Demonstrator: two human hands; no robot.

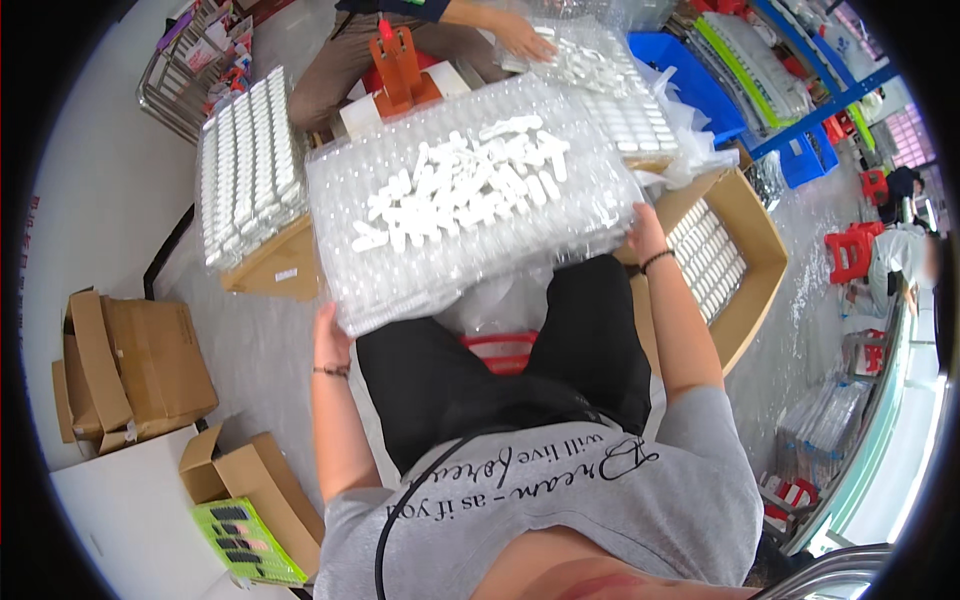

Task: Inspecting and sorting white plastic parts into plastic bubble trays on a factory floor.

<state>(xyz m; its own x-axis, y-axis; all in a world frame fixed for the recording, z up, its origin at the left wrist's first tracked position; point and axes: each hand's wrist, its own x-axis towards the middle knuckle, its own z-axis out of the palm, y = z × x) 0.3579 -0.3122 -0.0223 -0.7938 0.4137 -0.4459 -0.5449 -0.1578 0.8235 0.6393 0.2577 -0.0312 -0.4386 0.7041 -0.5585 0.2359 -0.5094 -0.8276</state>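
Two bare hands grip one stack of clear plastic blister trays [470, 200] strewn with small white oblong parts, held over the lap. Left hand [330, 340] clasps the near-left corner from below; right hand [645, 232] clasps the right edge, fingers hidden under the plastic. Far left: a second batch of white parts in rows [245, 165] on a cardboard box. Right: an open brown cardboard box [745, 250] with more filled trays. Far side: another person's hand [520, 40] on a clear tray, beside an orange press tool [400, 65].
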